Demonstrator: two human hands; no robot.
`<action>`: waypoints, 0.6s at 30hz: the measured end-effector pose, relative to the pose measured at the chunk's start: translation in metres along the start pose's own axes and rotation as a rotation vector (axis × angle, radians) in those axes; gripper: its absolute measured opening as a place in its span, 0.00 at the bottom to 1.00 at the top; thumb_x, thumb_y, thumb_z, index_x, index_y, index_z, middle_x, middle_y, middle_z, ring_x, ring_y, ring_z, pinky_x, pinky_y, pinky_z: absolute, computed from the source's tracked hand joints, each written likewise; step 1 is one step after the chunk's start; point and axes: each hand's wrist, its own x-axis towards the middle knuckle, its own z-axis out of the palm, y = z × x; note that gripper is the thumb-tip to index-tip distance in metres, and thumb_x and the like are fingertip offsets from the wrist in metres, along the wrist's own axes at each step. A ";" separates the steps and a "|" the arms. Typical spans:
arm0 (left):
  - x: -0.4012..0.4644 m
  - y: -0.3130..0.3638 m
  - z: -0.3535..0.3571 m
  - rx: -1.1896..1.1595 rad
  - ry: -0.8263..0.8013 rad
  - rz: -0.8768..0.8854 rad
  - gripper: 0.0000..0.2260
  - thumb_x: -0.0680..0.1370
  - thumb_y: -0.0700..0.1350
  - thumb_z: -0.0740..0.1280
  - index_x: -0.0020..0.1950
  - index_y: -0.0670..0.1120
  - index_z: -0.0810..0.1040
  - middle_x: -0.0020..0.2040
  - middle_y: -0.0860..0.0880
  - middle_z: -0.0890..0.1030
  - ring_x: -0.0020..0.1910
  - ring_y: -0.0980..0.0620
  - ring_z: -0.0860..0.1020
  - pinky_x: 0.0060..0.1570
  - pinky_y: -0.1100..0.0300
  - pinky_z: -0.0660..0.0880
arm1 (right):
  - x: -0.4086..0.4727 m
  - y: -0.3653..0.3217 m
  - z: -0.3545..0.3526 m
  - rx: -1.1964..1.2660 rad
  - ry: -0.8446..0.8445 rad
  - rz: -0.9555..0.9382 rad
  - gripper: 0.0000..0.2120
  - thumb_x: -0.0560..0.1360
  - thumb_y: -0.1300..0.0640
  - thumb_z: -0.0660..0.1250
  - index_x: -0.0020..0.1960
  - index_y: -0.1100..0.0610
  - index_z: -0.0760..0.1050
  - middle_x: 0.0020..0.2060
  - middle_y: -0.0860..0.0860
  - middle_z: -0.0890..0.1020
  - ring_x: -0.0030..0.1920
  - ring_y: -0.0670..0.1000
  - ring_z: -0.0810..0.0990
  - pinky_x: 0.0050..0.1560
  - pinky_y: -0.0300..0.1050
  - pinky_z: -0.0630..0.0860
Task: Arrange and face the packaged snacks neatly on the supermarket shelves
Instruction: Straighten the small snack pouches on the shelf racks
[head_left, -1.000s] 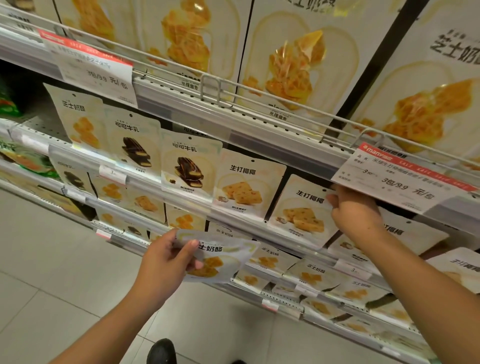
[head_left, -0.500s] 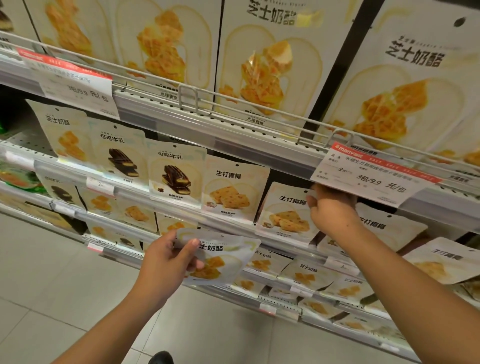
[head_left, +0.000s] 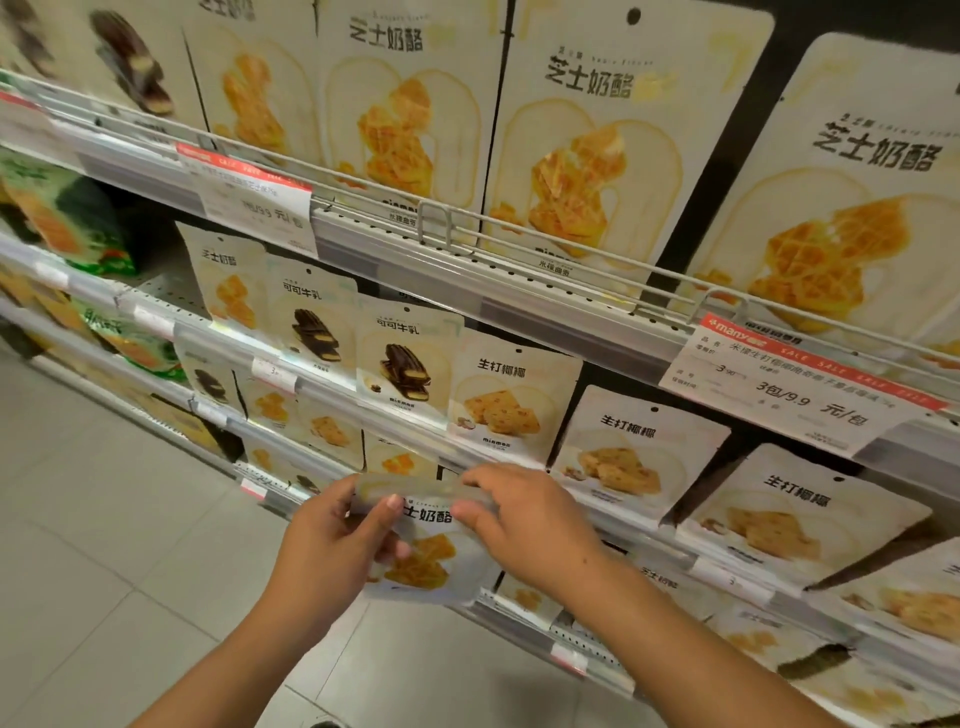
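Right now I have one cheese snack pouch off the shelf and in both hands, held just in front of the lower shelf rail. My left hand grips its left edge, thumb laid across the front; my right hand pinches the top right corner, fingers curled over the seal. The row above looks mostly faced: the cheese pouch, two cocoa pouches and the coconut pouches stand upright, labels forward. Further right the coconut packs lean back and sit crooked (those want straightening, I reckon). The bottom rows look jumbled and partly hidden behind my arms. So I judge the job perhaps half done: this pouch needs a slot among its own kind, then the lower rows.
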 end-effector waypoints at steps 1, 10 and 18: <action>0.000 0.003 -0.008 0.009 0.020 0.014 0.09 0.78 0.40 0.68 0.44 0.53 0.84 0.32 0.41 0.82 0.29 0.48 0.81 0.29 0.63 0.77 | 0.005 -0.007 0.002 0.016 0.013 -0.009 0.09 0.79 0.43 0.62 0.47 0.48 0.75 0.42 0.44 0.79 0.44 0.48 0.76 0.41 0.42 0.71; 0.026 -0.021 -0.132 0.289 0.264 0.045 0.35 0.65 0.60 0.76 0.68 0.58 0.67 0.58 0.57 0.72 0.44 0.53 0.79 0.37 0.62 0.79 | 0.081 -0.102 0.015 0.008 0.065 -0.046 0.18 0.77 0.44 0.65 0.30 0.47 0.67 0.27 0.43 0.71 0.32 0.43 0.71 0.32 0.42 0.66; 0.049 -0.059 -0.258 0.439 0.199 0.007 0.24 0.67 0.54 0.78 0.57 0.58 0.70 0.53 0.59 0.74 0.54 0.58 0.73 0.45 0.68 0.70 | 0.157 -0.203 0.065 0.090 0.168 -0.063 0.19 0.76 0.48 0.69 0.29 0.48 0.67 0.24 0.44 0.69 0.28 0.42 0.70 0.29 0.35 0.60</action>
